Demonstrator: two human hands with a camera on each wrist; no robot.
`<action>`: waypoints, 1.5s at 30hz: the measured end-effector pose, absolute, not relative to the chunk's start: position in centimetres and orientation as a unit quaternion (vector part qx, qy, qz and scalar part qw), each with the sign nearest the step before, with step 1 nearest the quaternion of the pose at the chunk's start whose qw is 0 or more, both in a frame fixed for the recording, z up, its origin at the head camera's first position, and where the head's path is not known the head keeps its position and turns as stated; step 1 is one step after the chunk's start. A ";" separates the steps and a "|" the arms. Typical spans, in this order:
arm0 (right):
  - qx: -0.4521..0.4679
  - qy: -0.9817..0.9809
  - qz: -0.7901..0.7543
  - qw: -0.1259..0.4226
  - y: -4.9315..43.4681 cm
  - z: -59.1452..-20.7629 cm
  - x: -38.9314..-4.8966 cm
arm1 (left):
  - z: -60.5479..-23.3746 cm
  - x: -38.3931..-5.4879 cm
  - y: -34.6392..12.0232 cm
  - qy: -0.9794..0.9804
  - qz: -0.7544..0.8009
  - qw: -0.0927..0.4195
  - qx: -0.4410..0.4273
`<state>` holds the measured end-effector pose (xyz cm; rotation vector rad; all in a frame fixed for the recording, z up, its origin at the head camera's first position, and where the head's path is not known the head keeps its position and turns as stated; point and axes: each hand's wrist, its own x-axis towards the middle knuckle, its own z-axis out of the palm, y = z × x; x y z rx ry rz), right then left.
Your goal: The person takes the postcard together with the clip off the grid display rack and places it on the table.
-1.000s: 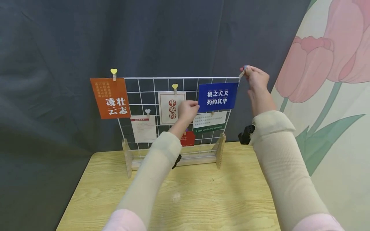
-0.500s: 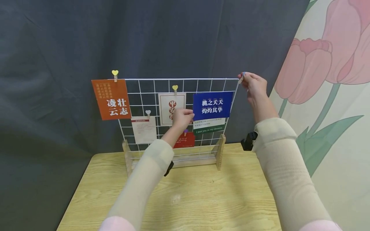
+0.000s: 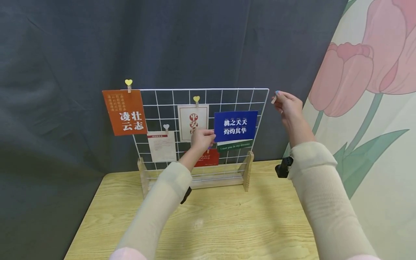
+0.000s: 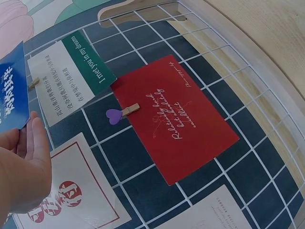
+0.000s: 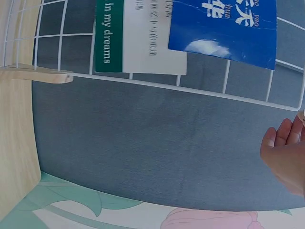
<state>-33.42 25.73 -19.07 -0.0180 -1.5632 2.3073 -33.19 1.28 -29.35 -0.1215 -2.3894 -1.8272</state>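
My left hand [image 3: 202, 140] pinches the lower left edge of a blue card [image 3: 235, 126] with white characters, held in front of the white wire grid [image 3: 212, 89]. The card overlaps the top of a white-and-green card [image 4: 71, 76] clipped to the grid. Beyond the grid's upper right corner, my right hand [image 3: 290, 108] pinches a small wooden clothespin [image 3: 274, 98] with a blue tip. Below the left hand hangs a red card [image 4: 176, 119] under a clothespin with a purple heart [image 4: 114, 116]. In the right wrist view the right hand shows only at the edge.
An orange card [image 3: 125, 112], a white card with red circles [image 3: 185, 122] and a white note [image 3: 162, 148] are clipped on the grid. Wooden feet [image 3: 247, 171] hold it on the wooden table [image 3: 208, 224]. Dark cloth [image 3: 182, 43] hangs behind; a tulip-patterned panel [image 3: 383, 151] stands right.
The left hand has brought the blue card down and slightly left, over the white-and-green card. The right hand has moved lower with the clothespin, dipping to the grid's corner, then away to the right.
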 end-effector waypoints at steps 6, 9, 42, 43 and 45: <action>-0.013 -0.557 0.814 0.165 25.9 -20.4 -33.3 | -29.9 -32.9 1.0 -0.788 -0.612 0.052 -0.040; -0.019 -0.560 0.813 0.159 25.9 -21.0 -33.2 | -30.3 -32.8 0.9 -0.782 -0.620 0.045 -0.042; -0.036 -0.619 0.776 0.120 26.5 -25.5 -32.5 | -34.3 -32.8 -2.2 -0.762 -0.646 0.040 -0.017; -0.034 -0.620 0.775 0.118 26.5 -25.7 -32.5 | -34.4 -32.8 -2.3 -0.761 -0.648 0.039 -0.015; -0.028 -0.619 0.777 0.111 26.6 -26.0 -32.3 | -34.6 -32.8 -2.5 -0.759 -0.650 0.038 -0.014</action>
